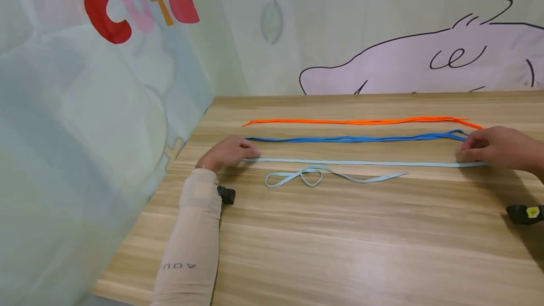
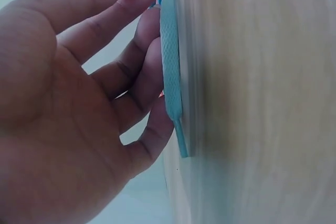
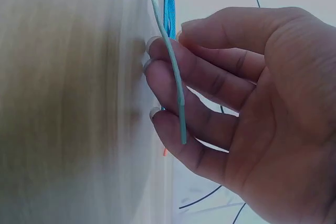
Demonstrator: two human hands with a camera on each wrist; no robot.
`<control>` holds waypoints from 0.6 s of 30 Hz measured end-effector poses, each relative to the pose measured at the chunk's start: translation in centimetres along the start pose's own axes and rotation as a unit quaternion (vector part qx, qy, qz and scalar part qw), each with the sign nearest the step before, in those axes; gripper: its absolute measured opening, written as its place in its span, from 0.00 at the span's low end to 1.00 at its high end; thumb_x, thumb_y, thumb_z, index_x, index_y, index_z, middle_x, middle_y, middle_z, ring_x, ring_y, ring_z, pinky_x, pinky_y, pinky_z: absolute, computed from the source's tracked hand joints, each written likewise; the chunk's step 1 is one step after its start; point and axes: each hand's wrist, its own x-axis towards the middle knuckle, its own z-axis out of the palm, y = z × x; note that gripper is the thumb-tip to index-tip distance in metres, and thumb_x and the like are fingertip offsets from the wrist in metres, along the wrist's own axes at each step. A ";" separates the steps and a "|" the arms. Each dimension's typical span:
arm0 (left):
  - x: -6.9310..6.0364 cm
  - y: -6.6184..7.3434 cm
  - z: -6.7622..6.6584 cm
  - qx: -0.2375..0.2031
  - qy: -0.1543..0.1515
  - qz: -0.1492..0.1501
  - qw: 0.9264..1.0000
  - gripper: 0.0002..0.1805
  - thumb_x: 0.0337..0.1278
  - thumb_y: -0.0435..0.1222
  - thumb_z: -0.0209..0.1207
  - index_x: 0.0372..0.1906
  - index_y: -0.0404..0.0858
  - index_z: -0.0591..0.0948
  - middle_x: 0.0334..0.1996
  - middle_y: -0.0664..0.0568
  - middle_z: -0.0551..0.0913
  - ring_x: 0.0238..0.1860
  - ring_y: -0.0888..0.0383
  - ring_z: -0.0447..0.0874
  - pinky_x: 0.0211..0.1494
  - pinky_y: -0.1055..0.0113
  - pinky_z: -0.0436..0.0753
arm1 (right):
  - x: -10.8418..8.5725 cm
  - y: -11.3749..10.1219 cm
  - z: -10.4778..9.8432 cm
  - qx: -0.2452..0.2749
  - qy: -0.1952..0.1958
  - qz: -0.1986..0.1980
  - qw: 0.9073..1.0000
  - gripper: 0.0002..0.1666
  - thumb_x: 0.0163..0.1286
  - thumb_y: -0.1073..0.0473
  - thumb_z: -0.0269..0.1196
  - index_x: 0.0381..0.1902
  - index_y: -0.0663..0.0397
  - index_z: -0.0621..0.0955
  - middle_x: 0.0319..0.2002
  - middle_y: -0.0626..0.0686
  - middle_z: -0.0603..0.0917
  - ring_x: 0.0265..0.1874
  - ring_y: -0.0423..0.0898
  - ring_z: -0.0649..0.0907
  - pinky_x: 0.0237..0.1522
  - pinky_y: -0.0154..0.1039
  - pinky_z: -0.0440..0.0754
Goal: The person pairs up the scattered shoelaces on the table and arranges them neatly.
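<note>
A straight light-blue shoelace (image 1: 365,162) stretches across the wooden table between the two hands. My left hand (image 1: 229,151) is at its left end; in the left wrist view the fingertips (image 2: 152,61) touch the flat lace (image 2: 170,72) beside its thin tip, and the thumb stands apart. My right hand (image 1: 497,148) is at the other end. There the lace end (image 3: 176,72) lies across the palm side of the loosely bent fingers (image 3: 168,85), not pinched by the thumb. A second light-blue shoelace (image 1: 312,170) lies looped just nearer.
Behind the straight lace lies a bundled blue shoelace (image 1: 352,139), its ends close to both hands. An orange shoelace (image 1: 323,121) lies farther back. A printed cloth (image 1: 255,37) hangs along the table's back and left edges.
</note>
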 end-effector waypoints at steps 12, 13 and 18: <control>0.8 1.2 1.1 -0.010 0.045 0.000 0.999 0.14 0.72 0.44 0.53 0.41 0.40 0.84 0.35 0.51 0.78 0.39 0.52 0.73 0.45 0.59 0.72 | -0.2 -1.8 0.0 -0.010 0.021 -0.033 0.999 0.13 0.73 0.53 0.64 0.43 0.57 0.85 0.39 0.53 0.85 0.38 0.51 0.79 0.37 0.45 0.77; 0.9 1.3 1.1 -0.011 0.047 0.000 0.999 0.14 0.72 0.44 0.53 0.42 0.40 0.84 0.36 0.51 0.79 0.40 0.52 0.74 0.45 0.59 0.73 | -0.1 -2.2 0.1 -0.011 0.024 -0.041 0.999 0.12 0.73 0.53 0.63 0.43 0.56 0.85 0.38 0.52 0.85 0.38 0.51 0.79 0.37 0.44 0.77; 0.7 2.1 1.0 -0.013 0.056 0.007 0.998 0.13 0.73 0.43 0.54 0.45 0.39 0.84 0.36 0.50 0.81 0.39 0.52 0.75 0.44 0.58 0.74 | 0.2 -4.2 0.5 -0.008 0.040 -0.072 0.997 0.10 0.72 0.55 0.64 0.44 0.56 0.85 0.39 0.50 0.86 0.37 0.48 0.80 0.35 0.43 0.78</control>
